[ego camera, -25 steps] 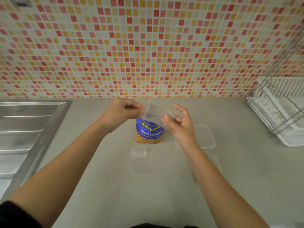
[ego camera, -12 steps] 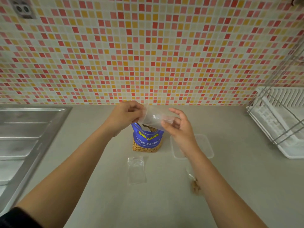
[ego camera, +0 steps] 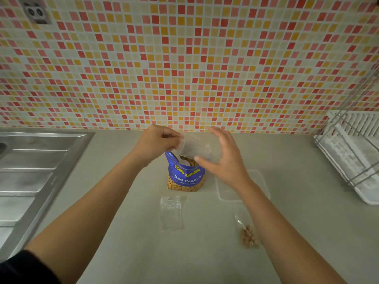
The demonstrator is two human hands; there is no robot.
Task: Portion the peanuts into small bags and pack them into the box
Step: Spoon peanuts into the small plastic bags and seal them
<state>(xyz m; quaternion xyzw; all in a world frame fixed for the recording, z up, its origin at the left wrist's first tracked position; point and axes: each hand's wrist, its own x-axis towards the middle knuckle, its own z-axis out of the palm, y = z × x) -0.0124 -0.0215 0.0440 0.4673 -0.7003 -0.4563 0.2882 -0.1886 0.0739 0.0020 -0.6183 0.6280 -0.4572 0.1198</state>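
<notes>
- Hands at counter centre: left hand (ego camera: 158, 141) pinches one edge of a small clear bag (ego camera: 196, 147); right hand (ego camera: 223, 160) has its fingers spread, thumb against the bag's lower edge, so whether it truly grips cannot be told.
- Change over the last second: the right hand has opened from a closed pinch, and the bag has turned toward the mouth of the peanut pouch (ego camera: 185, 177) just below it (the mouth is torn open).
- Meaning, as a judgement: the bag's mouth is being spread for filling; no peanuts are in it yet.
- Surroundings: spare empty bag (ego camera: 171, 214) at 6 o'clock from the pouch; filled bag (ego camera: 248, 234) at 4 o'clock; clear box (ego camera: 260, 181) at 3 o'clock, holding nothing visible.
</notes>
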